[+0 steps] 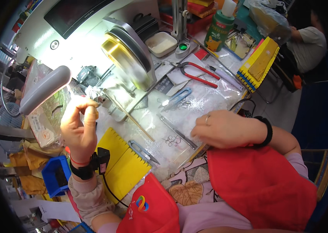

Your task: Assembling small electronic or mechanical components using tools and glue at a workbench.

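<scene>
My left hand (79, 130) is raised under the lamp glare, thumb and fingertips pinched together. Whatever sits between them is too small and bright to make out. Resting by the table's near edge, my right hand (222, 128) has curled fingers with their tips hidden. Beside them lies a slim metal tool like tweezers (176, 131). A small tangle of dark wire-like pieces (171, 141) is left of it. Blue-handled snips (177, 98) lie farther back, and another blue-handled pair (143, 152) rests by a yellow pad (119, 165). A thin stick (131, 118) slants between my hands.
A round machine head (129, 58) and grey lamp arm (45, 89) stand over the left side. Red-handled pliers (199, 73), a white dish (161, 43) and a green bottle (218, 31) are at the back. A blue bin (56, 176) sits left; another person (307, 46) is at far right.
</scene>
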Tool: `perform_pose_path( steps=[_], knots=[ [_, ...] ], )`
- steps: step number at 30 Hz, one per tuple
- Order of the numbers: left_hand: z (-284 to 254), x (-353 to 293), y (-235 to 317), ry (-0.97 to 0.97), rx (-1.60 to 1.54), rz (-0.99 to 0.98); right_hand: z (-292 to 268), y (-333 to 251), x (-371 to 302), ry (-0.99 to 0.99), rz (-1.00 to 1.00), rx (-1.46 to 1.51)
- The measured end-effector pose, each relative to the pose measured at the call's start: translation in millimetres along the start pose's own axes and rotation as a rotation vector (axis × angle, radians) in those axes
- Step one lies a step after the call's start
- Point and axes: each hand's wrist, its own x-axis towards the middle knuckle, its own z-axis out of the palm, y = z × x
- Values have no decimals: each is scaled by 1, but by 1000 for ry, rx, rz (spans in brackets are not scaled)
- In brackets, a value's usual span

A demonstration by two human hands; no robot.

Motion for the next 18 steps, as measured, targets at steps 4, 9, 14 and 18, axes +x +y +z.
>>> perform_pose_path(
  steps=[4, 9, 14, 18],
  knots=[
    [1, 3, 3, -96, 239, 118, 2, 29, -11, 168, 282, -138],
    [-4, 6, 6, -182, 344, 161, 13, 47, 25, 546, 163, -217],
    [-6, 6, 6, -190, 391, 188, 39, 60, 61, 663, 9, -262],
    [-6, 5, 9, -179, 416, 228, 49, 51, 70, 624, 96, -242]
  ],
)
